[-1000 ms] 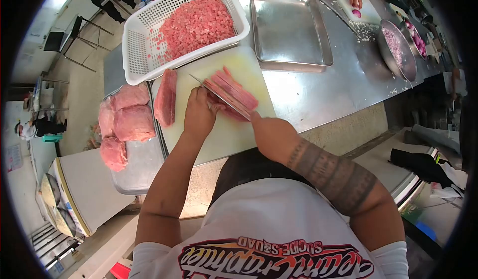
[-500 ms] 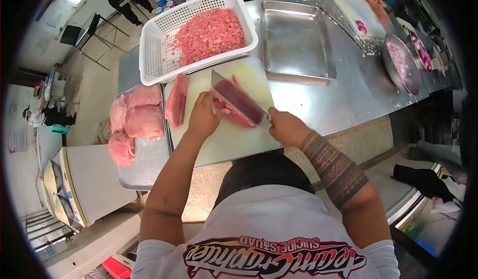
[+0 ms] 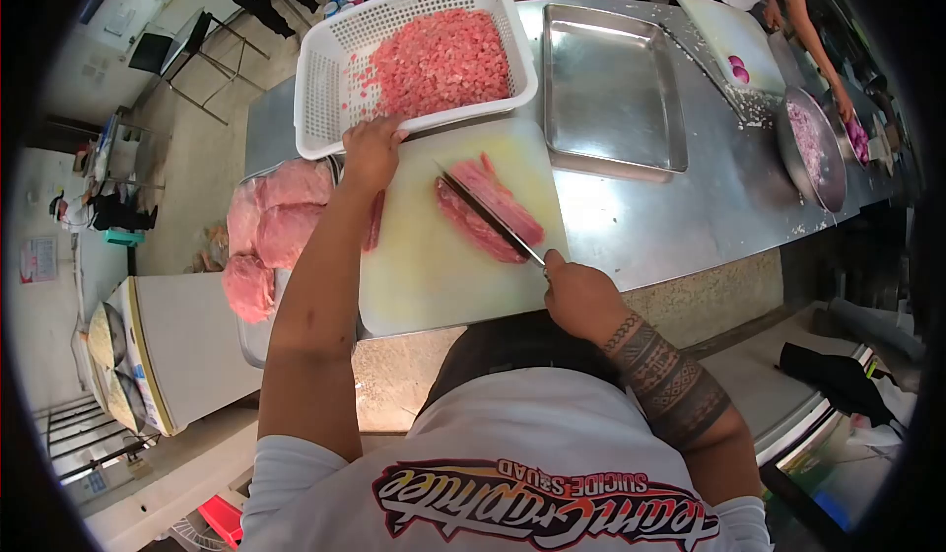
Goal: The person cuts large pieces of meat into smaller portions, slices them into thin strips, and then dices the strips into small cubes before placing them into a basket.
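My right hand [image 3: 581,298] is closed round the handle of a broad kitchen knife [image 3: 481,207], its blade seen edge-on along the top of a cut piece of raw meat [image 3: 507,205]. That meat lies on the white cutting board [image 3: 414,286]. My left hand [image 3: 371,154] is at the board's far left, over the far end of a second slab of raw meat [image 3: 373,223]. Its fingers overlap the near rim of the white perforated basket [image 3: 448,118], which holds diced meat [image 3: 443,59]. Whether my left fingers grip the slab I cannot tell.
Large raw meat pieces [image 3: 281,217] lie in a metal tray [image 3: 254,340] at the left. A shallow steel pan [image 3: 611,89] stands right of the basket. Farther right are a bowl of chopped onion [image 3: 810,148], another board [image 3: 724,34] and a co-worker's arm [image 3: 816,44].
My left hand has left the meat under the knife and reached forward-left to the other slab. The blade has turned from flat to edge-on. At the right, a co-worker's hand now reaches toward the onions.
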{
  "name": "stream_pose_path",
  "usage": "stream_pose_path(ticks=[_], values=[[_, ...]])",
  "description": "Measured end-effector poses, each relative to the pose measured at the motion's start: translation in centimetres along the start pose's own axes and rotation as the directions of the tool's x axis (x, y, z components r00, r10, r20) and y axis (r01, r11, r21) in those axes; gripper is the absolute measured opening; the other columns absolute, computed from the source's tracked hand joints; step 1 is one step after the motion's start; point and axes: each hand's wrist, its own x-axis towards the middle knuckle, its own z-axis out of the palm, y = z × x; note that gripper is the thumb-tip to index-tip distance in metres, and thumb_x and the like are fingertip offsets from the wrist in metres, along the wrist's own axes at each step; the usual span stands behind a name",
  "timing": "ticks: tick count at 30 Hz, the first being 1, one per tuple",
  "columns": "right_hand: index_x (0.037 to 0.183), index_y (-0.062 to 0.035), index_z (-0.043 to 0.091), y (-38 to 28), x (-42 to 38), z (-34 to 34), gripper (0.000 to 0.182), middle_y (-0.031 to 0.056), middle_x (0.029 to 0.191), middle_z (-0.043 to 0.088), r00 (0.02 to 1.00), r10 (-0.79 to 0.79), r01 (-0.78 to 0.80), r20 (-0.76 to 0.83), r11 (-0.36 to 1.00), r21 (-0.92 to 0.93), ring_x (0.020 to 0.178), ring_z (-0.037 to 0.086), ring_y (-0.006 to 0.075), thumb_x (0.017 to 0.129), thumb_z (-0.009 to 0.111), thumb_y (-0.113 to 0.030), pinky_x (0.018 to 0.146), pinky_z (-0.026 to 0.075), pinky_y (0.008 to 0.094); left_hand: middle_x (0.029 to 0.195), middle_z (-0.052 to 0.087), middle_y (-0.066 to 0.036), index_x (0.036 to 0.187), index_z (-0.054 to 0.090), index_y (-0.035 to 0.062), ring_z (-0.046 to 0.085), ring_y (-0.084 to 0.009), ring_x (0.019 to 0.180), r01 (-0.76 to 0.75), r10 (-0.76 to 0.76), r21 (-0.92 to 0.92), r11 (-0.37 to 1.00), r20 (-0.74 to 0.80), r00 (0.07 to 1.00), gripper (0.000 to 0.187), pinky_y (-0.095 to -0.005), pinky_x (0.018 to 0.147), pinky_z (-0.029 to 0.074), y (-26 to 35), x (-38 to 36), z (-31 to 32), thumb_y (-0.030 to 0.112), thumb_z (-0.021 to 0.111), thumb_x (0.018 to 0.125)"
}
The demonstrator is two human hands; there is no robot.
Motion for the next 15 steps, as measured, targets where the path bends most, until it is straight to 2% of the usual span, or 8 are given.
stream_pose_path(ticks=[4, 7, 10, 13, 15], values=[[0.11, -0.0002, 0.051, -0.2, 0.2, -0.4, 0.021, 0.0245, 0.087, 0.072, 0.998, 0.048, -0.049, 0.05, 0.999, 0.0, 0.086, 0.072, 0.0451, 0.095, 0.059, -0.012, 0.077, 0.057, 0.057, 0.119, 0.074, -0.011, 0.127, 0.073, 0.0151, 0.065, -0.0346, 0.115, 0.023, -0.023, -0.01, 1.0, 0.024, 0.999, 0.029, -0.0523, 0.103, 0.041, -0.3, 1.5, 0.5, 0.029, 0.062, 0.103], [0.109, -0.0002, 0.051, 0.4, 0.5, -0.3, 0.02, 0.0244, 0.086, 0.071, 0.997, 0.051, -0.052, 0.052, 0.999, 0.007, 0.085, 0.072, 0.0453, 0.095, 0.059, -0.011, 0.077, 0.057, 0.0572, 0.117, 0.073, -0.013, 0.125, 0.073, 0.0124, 0.065, -0.0363, 0.113, 0.045, -0.045, -0.005, 0.999, 0.026, 0.999, 0.03, -0.0514, 0.102, 0.043, 0.5, 2.3, -0.1, 0.027, 0.069, 0.099], [0.107, 0.0002, 0.051, 0.5, 0.6, -0.5, 0.019, 0.0248, 0.084, 0.071, 0.998, 0.039, -0.04, 0.054, 0.999, 0.012, 0.083, 0.072, 0.0454, 0.095, 0.059, -0.012, 0.076, 0.057, 0.0572, 0.116, 0.071, -0.017, 0.122, 0.072, 0.0086, 0.064, -0.0387, 0.111, 0.019, -0.041, -0.068, 0.998, -0.348, 0.937, 0.033, -0.0506, 0.1, 0.047, 2.6, 0.5, -1.0, 0.023, 0.076, 0.093], [0.105, 0.0008, 0.051, 0.4, 0.1, -1.0, 0.018, 0.0253, 0.082, 0.07, 0.999, 0.034, -0.033, 0.041, 0.999, -0.023, 0.081, 0.072, 0.0456, 0.095, 0.06, -0.011, 0.073, 0.057, 0.0564, 0.125, 0.068, -0.022, 0.118, 0.071, 0.0052, 0.063, -0.0429, 0.117, 0.088, -0.153, -0.259, 0.962, -0.243, 0.958, 0.035, -0.0514, 0.104, 0.048, 6.6, -5.2, -1.6, 0.022, 0.081, 0.09], [0.104, 0.0012, 0.051, -0.2, -0.7, -1.5, 0.018, 0.0255, 0.081, 0.07, 0.999, 0.034, -0.033, 0.017, 0.999, -0.029, 0.079, 0.072, 0.0458, 0.094, 0.061, -0.01, 0.072, 0.058, 0.0556, 0.121, 0.066, -0.021, 0.117, 0.068, 0.0026, 0.063, -0.0422, 0.115, 0.154, -0.201, -0.282, 0.947, -0.145, 0.969, 0.039, -0.0509, 0.103, 0.049, 10.3, -9.0, -1.2, 0.017, 0.085, 0.085]])
